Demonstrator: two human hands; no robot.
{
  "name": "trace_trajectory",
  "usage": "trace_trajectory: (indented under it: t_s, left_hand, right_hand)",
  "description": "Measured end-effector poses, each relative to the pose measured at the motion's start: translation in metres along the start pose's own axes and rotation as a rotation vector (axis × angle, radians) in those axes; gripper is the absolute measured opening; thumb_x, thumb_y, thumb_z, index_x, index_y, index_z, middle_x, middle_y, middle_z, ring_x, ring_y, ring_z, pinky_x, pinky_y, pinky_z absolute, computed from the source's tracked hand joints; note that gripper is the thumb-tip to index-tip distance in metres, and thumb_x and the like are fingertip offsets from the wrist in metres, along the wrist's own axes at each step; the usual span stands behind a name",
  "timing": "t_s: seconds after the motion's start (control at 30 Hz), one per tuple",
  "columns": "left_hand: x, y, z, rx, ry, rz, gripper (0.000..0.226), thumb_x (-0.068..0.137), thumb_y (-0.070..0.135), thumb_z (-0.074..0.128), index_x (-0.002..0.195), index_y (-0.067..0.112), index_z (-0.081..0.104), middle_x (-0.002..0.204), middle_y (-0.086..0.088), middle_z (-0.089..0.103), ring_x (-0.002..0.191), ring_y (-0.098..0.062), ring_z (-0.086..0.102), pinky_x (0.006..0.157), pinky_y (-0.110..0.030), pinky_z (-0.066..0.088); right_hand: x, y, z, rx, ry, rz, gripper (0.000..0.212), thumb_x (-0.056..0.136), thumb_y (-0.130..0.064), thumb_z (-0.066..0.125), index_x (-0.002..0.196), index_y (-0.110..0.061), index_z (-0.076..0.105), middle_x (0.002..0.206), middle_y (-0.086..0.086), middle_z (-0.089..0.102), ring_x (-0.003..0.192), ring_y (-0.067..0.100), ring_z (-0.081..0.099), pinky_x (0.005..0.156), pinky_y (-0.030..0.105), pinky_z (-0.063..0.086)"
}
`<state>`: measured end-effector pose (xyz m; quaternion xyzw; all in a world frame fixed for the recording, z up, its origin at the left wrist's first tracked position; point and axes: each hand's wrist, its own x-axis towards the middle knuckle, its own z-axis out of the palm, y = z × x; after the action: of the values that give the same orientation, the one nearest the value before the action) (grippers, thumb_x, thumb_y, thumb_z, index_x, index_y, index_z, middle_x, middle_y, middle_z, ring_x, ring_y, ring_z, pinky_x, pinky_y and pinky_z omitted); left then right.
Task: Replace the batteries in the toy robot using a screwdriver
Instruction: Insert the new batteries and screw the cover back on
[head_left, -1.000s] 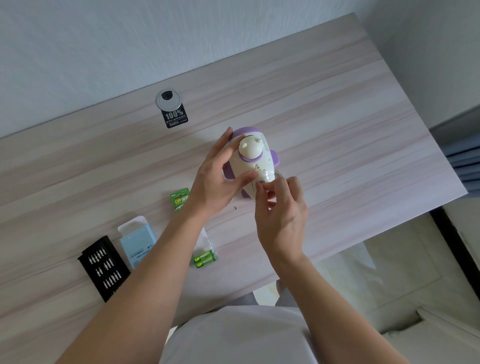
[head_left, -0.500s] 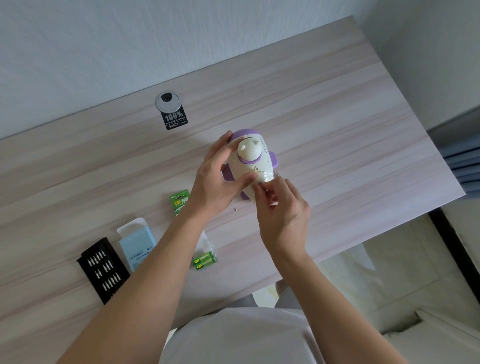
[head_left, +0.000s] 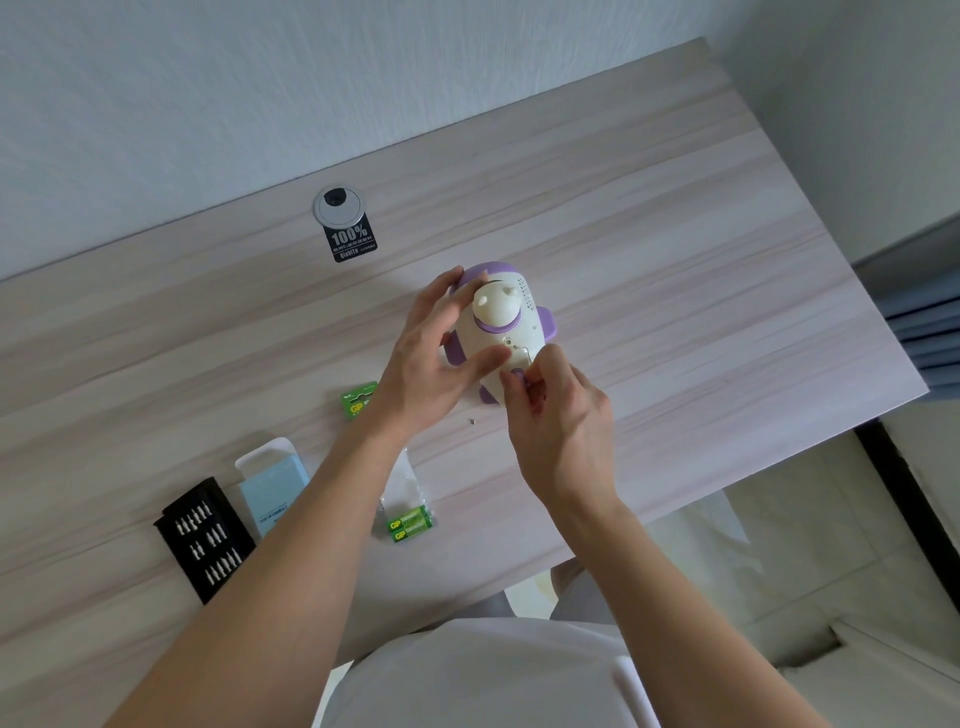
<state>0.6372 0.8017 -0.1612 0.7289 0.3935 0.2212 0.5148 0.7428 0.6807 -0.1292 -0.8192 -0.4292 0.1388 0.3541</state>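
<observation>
Ideally, the white-and-purple plastic toy robot (head_left: 501, 322) is gripped steady by the left hand (head_left: 431, 364) while the cream battery hatch (head_left: 521, 357), pinched by the right hand (head_left: 558, 415), is eased off.

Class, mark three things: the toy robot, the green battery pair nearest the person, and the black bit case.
toy robot (head_left: 535, 325): head view, cream body beside the purple band.
green batteries (head_left: 410, 524): head view, middle of the pair.
black bit case (head_left: 205, 538): head view, centre of the case.

I am holding the toy robot (head_left: 498, 317) in my left hand (head_left: 431, 364), my right hand (head_left: 561, 415) pinching its lower end.
</observation>
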Motion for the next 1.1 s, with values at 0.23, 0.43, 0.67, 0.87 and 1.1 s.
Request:
trace_trajectory:
  t_s: [0.23, 0.43, 0.67, 0.87, 1.1]
  left_hand:
    - [0.002, 0.004, 0.007, -0.025, 0.042, -0.01, 0.072, 0.069, 0.058, 0.075, 0.135, 0.045, 0.051, 0.15, 0.014, 0.033, 0.142, -0.013, 0.039, 0.108, -0.043, 0.047]
    - [0.002, 0.006, 0.009, -0.033, 0.05, 0.013, 0.062, 0.072, 0.053, 0.075, 0.13, 0.046, 0.053, 0.148, 0.011, 0.033, 0.143, -0.013, 0.037, 0.11, -0.046, 0.044]
    - [0.002, 0.008, 0.006, -0.043, 0.046, -0.031, 0.062, 0.071, 0.056, 0.076, 0.129, 0.045, 0.057, 0.149, 0.013, 0.035, 0.142, -0.013, 0.039, 0.11, -0.045, 0.045]
    - [-0.003, 0.019, 0.006, -0.119, -0.006, -0.1, 0.053, 0.083, 0.059, 0.06, 0.134, 0.047, 0.056, 0.156, 0.017, 0.032, 0.146, 0.005, 0.026, 0.119, -0.046, 0.032]
    - [-0.011, 0.014, 0.008, -0.303, 0.087, -0.099, 0.055, 0.083, 0.047, 0.066, 0.135, 0.032, 0.056, 0.155, 0.007, 0.04, 0.143, -0.002, 0.038, 0.114, -0.042, 0.043]
  right_hand:
    - [0.003, 0.0, -0.005, -0.147, -0.204, 0.084, 0.029, 0.102, -0.031, 0.043, 0.078, -0.015, 0.041, 0.064, -0.009, 0.046, 0.057, 0.024, 0.042, 0.054, 0.039, 0.041]
    - [0.002, 0.002, -0.01, -0.238, -0.25, 0.023, 0.032, 0.103, -0.047, 0.042, 0.083, -0.022, 0.038, 0.068, -0.004, 0.053, 0.056, 0.021, 0.038, 0.05, 0.034, 0.034]
    - [0.004, 0.002, -0.012, -0.304, -0.248, 0.008, 0.029, 0.102, -0.049, 0.04, 0.083, -0.027, 0.041, 0.068, -0.007, 0.051, 0.058, 0.024, 0.04, 0.052, 0.033, 0.039]
    - [-0.007, 0.008, -0.01, -0.228, -0.027, -0.062, 0.031, 0.102, -0.04, 0.047, 0.079, -0.021, 0.04, 0.059, -0.013, 0.034, 0.048, 0.02, 0.031, 0.043, 0.026, 0.025]
    - [-0.012, 0.025, -0.017, -0.014, -0.05, -0.013, 0.029, 0.102, -0.042, 0.043, 0.08, -0.024, 0.036, 0.059, -0.01, 0.045, 0.052, 0.02, 0.043, 0.048, 0.034, 0.039]
